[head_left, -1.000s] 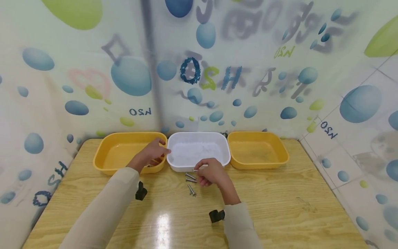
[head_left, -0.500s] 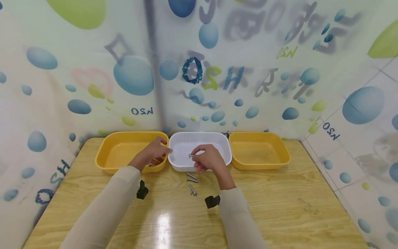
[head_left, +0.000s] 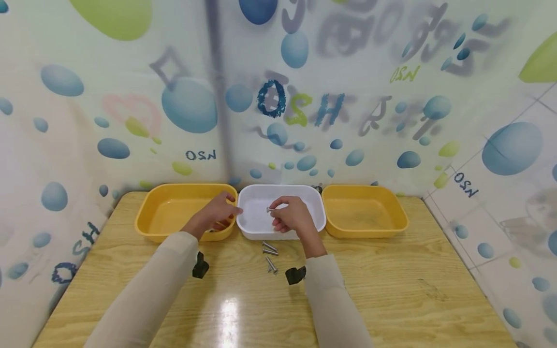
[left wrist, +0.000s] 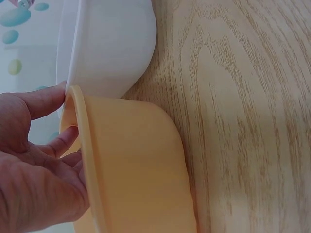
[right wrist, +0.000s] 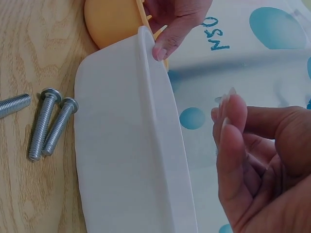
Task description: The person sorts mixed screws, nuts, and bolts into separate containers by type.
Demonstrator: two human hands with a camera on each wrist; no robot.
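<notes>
My right hand [head_left: 289, 215] hovers over the white tray [head_left: 315, 203] and pinches a small silver bolt [head_left: 269, 209] between thumb and fingertips. In the right wrist view the same hand [right wrist: 257, 160] sits beyond the white tray's [right wrist: 131, 145] rim, with the bolt hardly visible. My left hand [head_left: 215, 212] lies over the right rim of the left yellow tray [head_left: 174, 210]. Its fingers [left wrist: 34, 160] curl inside that yellow tray [left wrist: 136, 165] and the thumb touches the white tray [left wrist: 112, 43]. Three more bolts [head_left: 270, 255] lie on the table before the white tray, also seen as bolts [right wrist: 48, 121] from the right wrist.
A second yellow tray [head_left: 363, 210] stands right of the white one. All three trays line the back of the wooden table [head_left: 391, 290], against a wall printed with blue and green bubbles. Black wrist mounts [head_left: 200, 266] sit on both sleeves.
My right hand rose from the bolts on the table with one bolt pinched and moved back over the white tray. The left hand stayed on the yellow tray's rim.
</notes>
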